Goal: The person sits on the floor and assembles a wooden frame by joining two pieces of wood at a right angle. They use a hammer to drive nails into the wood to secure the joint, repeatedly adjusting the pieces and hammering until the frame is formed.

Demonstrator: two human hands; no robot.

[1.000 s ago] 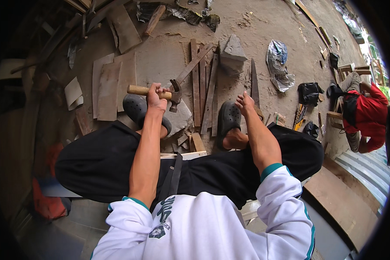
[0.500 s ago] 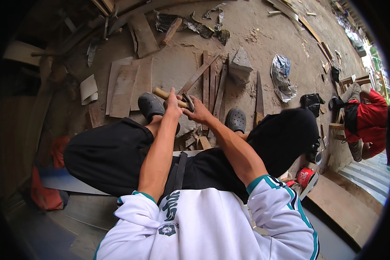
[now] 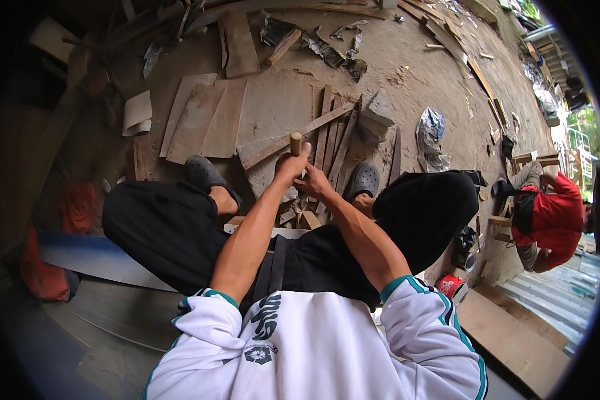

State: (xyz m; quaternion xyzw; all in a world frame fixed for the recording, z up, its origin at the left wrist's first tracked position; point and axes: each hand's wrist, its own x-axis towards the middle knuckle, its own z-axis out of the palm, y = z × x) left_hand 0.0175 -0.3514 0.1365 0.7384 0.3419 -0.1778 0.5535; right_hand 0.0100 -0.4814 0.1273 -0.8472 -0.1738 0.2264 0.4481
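Note:
My left hand is wrapped round the wooden handle of a hammer, whose butt points up and away from me. Close against it, my right hand is closed at the hammer's lower part. Fingers mostly hide the metal head; only a small bit shows between the hands. Just beyond them a long wooden strip lies slantwise, one end on a pale slab and the other across several upright-lying strips. Small wood offcuts lie below my hands, between my feet.
Flat boards lie at the left, past my left clog. A grey stone block stands beyond my right clog. Crumpled plastic and a red can are at the right. Another person in red sits far right.
The hammer handle has swung from pointing left to pointing up and away. The long wooden strip has shifted left and now lies lower across the slab, out of my hands. My left foot moved left.

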